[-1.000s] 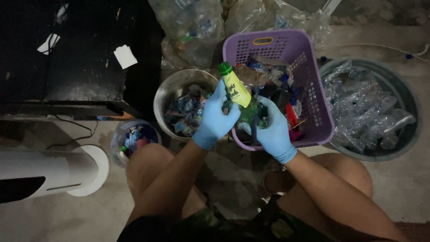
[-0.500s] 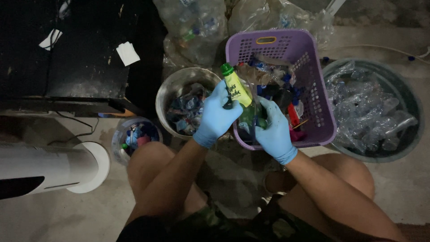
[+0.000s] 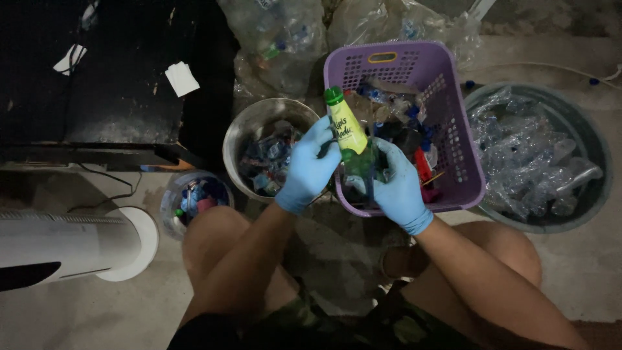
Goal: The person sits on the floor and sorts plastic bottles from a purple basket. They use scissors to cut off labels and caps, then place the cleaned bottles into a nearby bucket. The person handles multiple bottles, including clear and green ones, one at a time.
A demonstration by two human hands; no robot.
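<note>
Both gloved hands clamp the green-capped bottle (image 3: 350, 139): left hand (image 3: 310, 165) at its yellow label, right hand (image 3: 395, 185) at its base, above the purple basket (image 3: 463, 155); label not yet off, basket holding more

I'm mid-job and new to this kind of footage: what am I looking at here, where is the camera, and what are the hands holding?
There is no machine. A person wears one camera on the head, looking down past their knees at both hands in blue gloves. The left hand and the right hand together hold a green plastic bottle with a green cap and a yellow label. Behind it stands a purple basket of mixed scraps. Left of it is a metal pot of crumpled wrappers, and nearer the left knee a small clear tub of coloured caps. On the right is a round grey basin of clear bottles. Clear bags of bottles lie at the top.
</note>
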